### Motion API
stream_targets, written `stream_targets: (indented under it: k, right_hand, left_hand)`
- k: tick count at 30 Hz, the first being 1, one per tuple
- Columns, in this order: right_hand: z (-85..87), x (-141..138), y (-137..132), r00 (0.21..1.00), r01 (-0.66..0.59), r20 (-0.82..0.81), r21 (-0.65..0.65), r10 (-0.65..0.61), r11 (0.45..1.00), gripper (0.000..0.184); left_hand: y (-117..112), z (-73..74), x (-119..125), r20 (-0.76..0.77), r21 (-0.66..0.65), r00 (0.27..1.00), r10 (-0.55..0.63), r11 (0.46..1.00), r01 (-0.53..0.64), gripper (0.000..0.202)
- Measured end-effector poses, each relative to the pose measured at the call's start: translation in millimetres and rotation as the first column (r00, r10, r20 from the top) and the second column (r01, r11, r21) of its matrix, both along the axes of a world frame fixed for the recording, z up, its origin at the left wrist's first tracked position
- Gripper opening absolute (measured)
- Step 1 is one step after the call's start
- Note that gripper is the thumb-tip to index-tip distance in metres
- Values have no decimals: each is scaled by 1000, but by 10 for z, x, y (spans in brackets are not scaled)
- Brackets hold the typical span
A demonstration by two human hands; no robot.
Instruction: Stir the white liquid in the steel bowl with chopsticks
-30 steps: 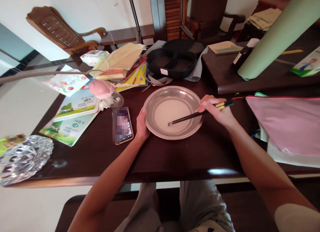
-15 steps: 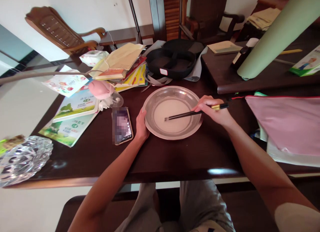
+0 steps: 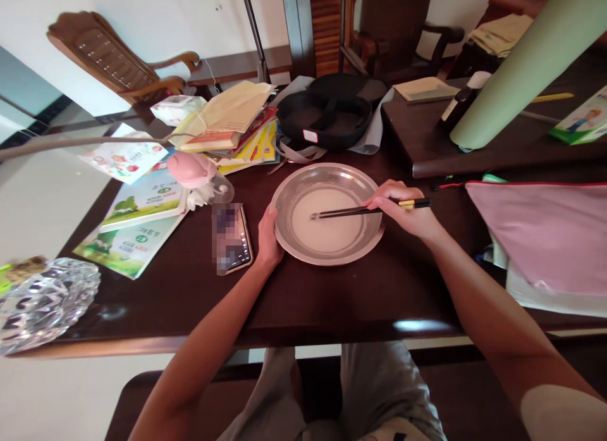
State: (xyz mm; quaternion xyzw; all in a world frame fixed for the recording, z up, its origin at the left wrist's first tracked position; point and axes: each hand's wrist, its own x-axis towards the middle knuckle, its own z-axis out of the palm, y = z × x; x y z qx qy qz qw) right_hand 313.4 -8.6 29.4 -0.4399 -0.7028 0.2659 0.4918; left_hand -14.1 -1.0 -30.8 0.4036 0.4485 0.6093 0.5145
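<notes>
A round metal basin stands on the dark table, holding a cloudy whitish liquid. My left hand is closed on the basin's left rim, its fingers partly hidden by the wall. In my right hand, over the right rim, is a pair of black chopsticks with gold bands near the top end. The chopstick tips reach into the liquid left of the basin's middle. Just left of my left hand lies a phone, its screen partly blurred.
Workbooks, a pink-capped bottle and a cut-glass bowl are at the left. Behind the basin are a stack of books and a black case. A pink pouch and a green cylinder stand right.
The chopstick tips have shifted slightly away from me in the liquid, and the chopsticks lie flatter across the basin. My left hand keeps its place on the rim.
</notes>
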Motion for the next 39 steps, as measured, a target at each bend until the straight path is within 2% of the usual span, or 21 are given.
stream_targets:
  k: [4, 7, 11, 13, 17, 20, 24, 27, 30, 33, 36, 39]
  right_hand:
    - [26, 116, 6, 987, 106, -128, 25, -102, 994, 57]
    - [27, 112, -18, 976, 61, -210, -1, -60, 998, 62]
    - [1, -15, -24, 999, -21, -50, -17, 20, 1000, 58]
    - [-2, -20, -9, 1000, -2, 8, 10, 2, 1000, 55]
    - [16, 94, 6, 987, 117, -112, 31, -113, 993, 59]
    - [18, 98, -10, 978, 88, -192, 6, -85, 996, 66]
    - [7, -29, -20, 998, -7, -56, -15, 6, 1000, 62]
    - [15, -21, 0, 999, 39, -7, 19, -39, 999, 58]
    - [30, 81, 9, 982, 143, -126, 10, -141, 990, 61]
    - [28, 114, -8, 968, 105, -225, -18, -107, 994, 65]
    - [9, 35, -26, 990, 1, -141, -32, -5, 999, 63]
    - [-3, -12, -16, 1000, -6, -3, 9, 6, 1000, 58]
  left_hand:
    - [-3, 7, 5, 15, 4, 1000, -15, 1000, 15, 53]
    - [-3, 4, 9, 19, -1, 1000, -12, 1000, 12, 53]
    - [1, -4, 7, 5, 4, 1000, 6, 1000, -6, 50]
    - [3, -6, 5, 0, 3, 1000, 11, 1000, -11, 50]
    - [3, -6, 0, 1, -6, 1000, 0, 1000, 0, 51]
    - [3, -9, -3, 0, -9, 1000, 1, 1000, -1, 52]
    - [6, -19, 0, -9, -2, 1000, 23, 1000, -23, 51]
    - [6, -21, 7, -2, 1, 1000, 10, 1000, -10, 53]
    - [1, -13, 13, 0, 4, 1000, 9, 1000, -9, 52]
    - [-2, -5, 15, -1, 11, 1000, 9, 1000, -9, 51]
    - [-1, -4, 10, -2, 10, 1000, 7, 1000, -7, 51]
    - [1, -5, 6, -2, 0, 1000, 4, 1000, -4, 50]
